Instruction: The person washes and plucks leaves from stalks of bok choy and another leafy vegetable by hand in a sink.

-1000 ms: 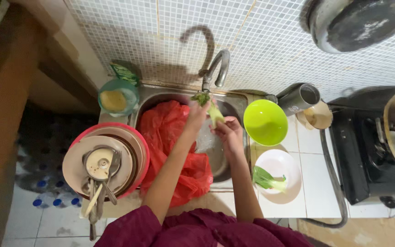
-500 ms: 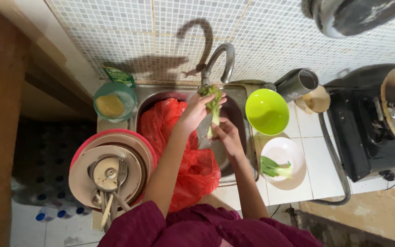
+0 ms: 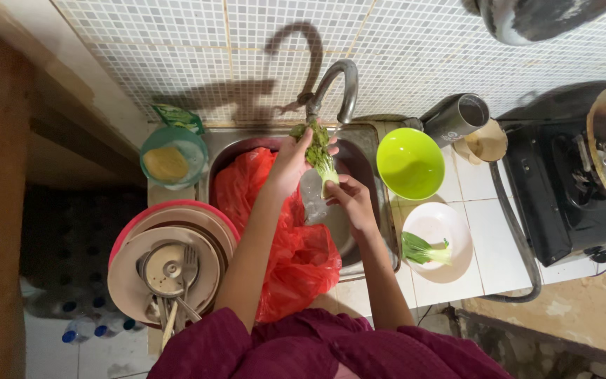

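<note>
A leafy green [image 3: 317,151] is held over the sink [image 3: 359,140], under the tap [image 3: 334,88]. The left hand [image 3: 290,163] closes around its leafy upper part; the right hand [image 3: 351,200] pinches its pale stem end from below. A red bag [image 3: 285,238] lies in the sink's left side. Right of the sink stands a green bowl [image 3: 409,163], and nearer, a white plate [image 3: 438,238] carrying another green [image 3: 422,249]. Left of the sink sit a teal tub [image 3: 172,156] and stacked dishes [image 3: 170,270] with cutlery. A stove [image 3: 569,189] stands far right.
</note>
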